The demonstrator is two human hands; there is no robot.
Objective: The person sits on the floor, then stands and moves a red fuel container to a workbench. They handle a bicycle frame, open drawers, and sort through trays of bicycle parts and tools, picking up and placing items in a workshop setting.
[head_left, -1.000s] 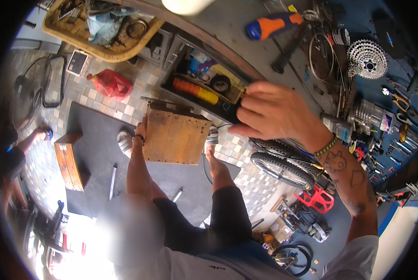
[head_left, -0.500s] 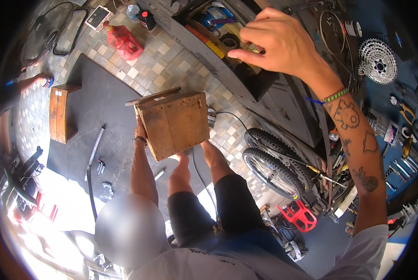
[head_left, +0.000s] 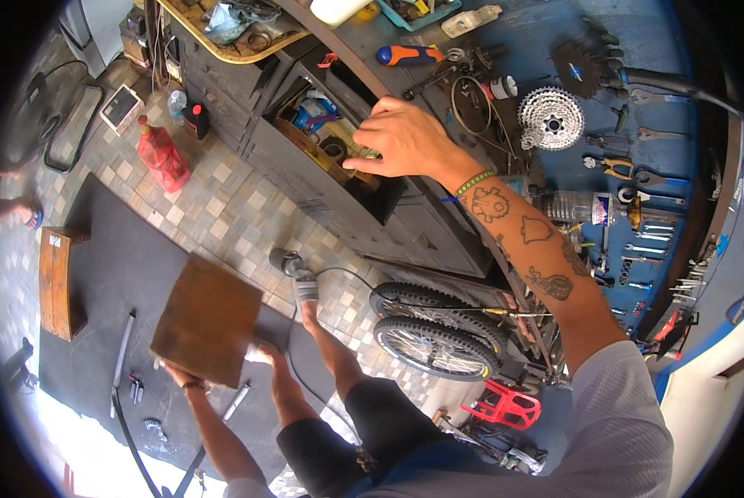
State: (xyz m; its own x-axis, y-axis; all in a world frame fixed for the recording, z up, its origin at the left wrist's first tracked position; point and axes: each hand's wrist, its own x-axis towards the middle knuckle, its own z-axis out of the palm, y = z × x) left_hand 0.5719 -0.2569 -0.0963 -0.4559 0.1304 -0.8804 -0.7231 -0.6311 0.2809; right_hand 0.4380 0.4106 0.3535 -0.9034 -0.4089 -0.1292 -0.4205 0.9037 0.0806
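Red jug (head_left: 163,158) on tiles (head_left: 231,197); 2 bicycle wheels (head_left: 435,347).

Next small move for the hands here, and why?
Probably ease the brown square-faced wooden box down onto the flat black mat: only the left hand supports it, at its near edge, and it appears to be over the mat. The right hand is away at the open dark-grey wooden drawer, so it gives no support.
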